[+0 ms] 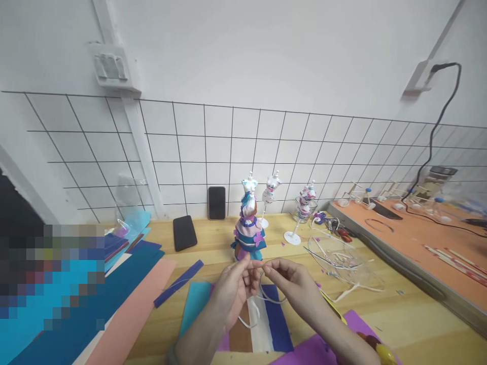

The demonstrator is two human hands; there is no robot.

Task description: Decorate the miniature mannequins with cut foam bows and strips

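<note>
Tabletop (403, 319) holds bowl (313, 209), contents unclear; fingers (279, 262) pinch cord (274, 302).

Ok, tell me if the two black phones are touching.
Apart. The head view shows bare tabletop between the phone lying flat and the phone propped upright by the wall.

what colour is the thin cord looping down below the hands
The cord is off-white, seen in the head view.
</note>
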